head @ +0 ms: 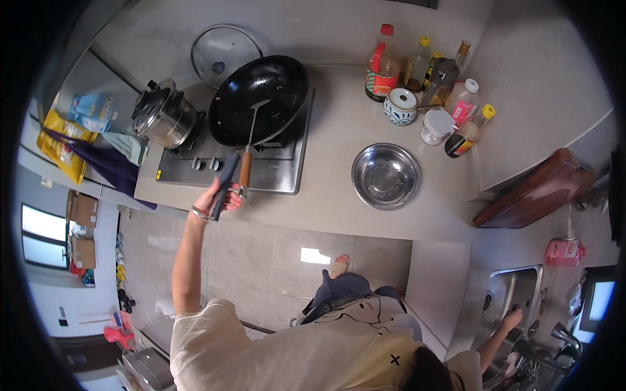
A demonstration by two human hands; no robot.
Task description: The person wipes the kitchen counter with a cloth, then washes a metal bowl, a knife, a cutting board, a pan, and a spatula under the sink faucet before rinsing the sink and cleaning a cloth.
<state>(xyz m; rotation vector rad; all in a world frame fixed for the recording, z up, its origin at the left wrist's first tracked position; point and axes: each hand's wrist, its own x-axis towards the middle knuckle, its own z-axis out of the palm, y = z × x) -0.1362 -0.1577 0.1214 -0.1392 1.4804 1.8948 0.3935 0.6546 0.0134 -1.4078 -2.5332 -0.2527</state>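
Note:
My left hand [217, 198] grips the dark grey handle [226, 183] of a black wok [279, 83] at the stove. The wok tilts over the right side of the hob, and I cannot tell if it rests on the burner. A metal spatula [246, 163] with a wooden handle lies in it; the handle's end is beside my left fingertips. Far to the right, my right hand [511, 318] is over a stainless steel sink [508, 283]. Something small and dark is at its fingers, too unclear to name.
A steel pot [168, 117] stands on the left burner. Behind the wok, a glass lid [225, 54] leans on the wall. On the counter are a steel bowl [386, 176], a lidded jar [401, 107] and several sauce bottles [382, 73]. A brown board-like object [535, 190] stands near the sink.

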